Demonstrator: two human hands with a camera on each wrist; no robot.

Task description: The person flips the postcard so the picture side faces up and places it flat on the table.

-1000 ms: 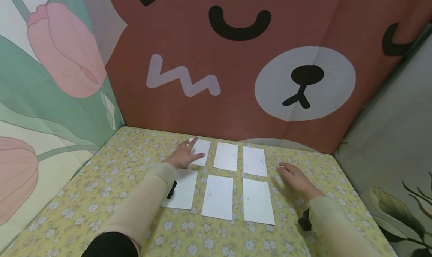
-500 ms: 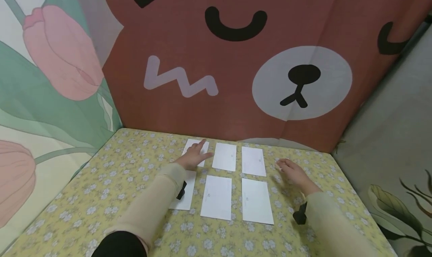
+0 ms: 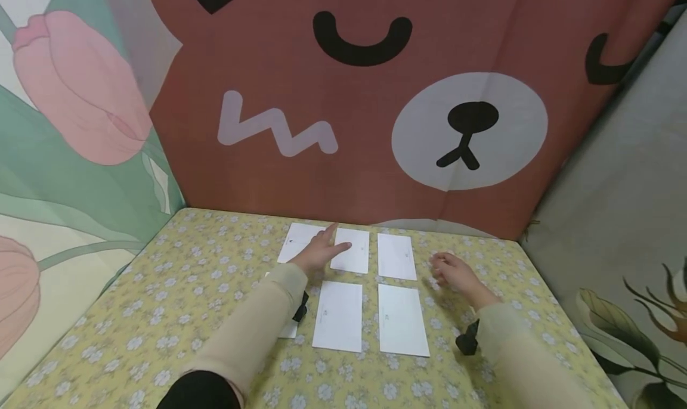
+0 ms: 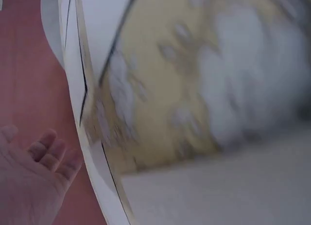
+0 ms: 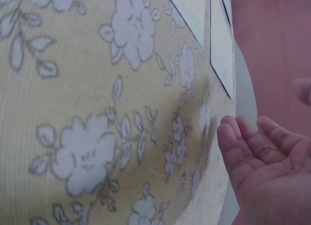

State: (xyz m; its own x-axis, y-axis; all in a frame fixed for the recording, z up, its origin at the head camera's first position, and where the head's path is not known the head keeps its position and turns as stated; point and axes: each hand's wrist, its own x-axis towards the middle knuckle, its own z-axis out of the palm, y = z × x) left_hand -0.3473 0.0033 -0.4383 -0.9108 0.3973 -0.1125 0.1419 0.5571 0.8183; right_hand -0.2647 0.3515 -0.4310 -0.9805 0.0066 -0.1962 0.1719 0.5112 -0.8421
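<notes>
Blank-looking white cards lie on the table in two rows of three. My left hand [image 3: 318, 253] is held, fingers spread, over the gap between the back left card [image 3: 295, 240] and the back middle card [image 3: 354, 254]; nothing is in its grasp. The left forearm hides most of the front left card [image 3: 288, 330]. To the right of the back right card [image 3: 396, 257], my right hand [image 3: 452, 273] hovers with loosely bent fingers and holds nothing. In the right wrist view its fingers [image 5: 265, 142] are above the cloth. Front middle card [image 3: 337, 316] and front right card [image 3: 402, 319] lie flat.
A yellow floral cloth [image 3: 214, 301] covers the table. Behind it stands a brown curtain [image 3: 257, 182] with a bear face. A tulip-print curtain [image 3: 80, 87] borders the left, a grey one [image 3: 617, 176] the right.
My left hand has moved right, from over the back left card toward the back middle card, uncovering the back left card more. The view has turned slightly; the right hand stays nearly in place.
</notes>
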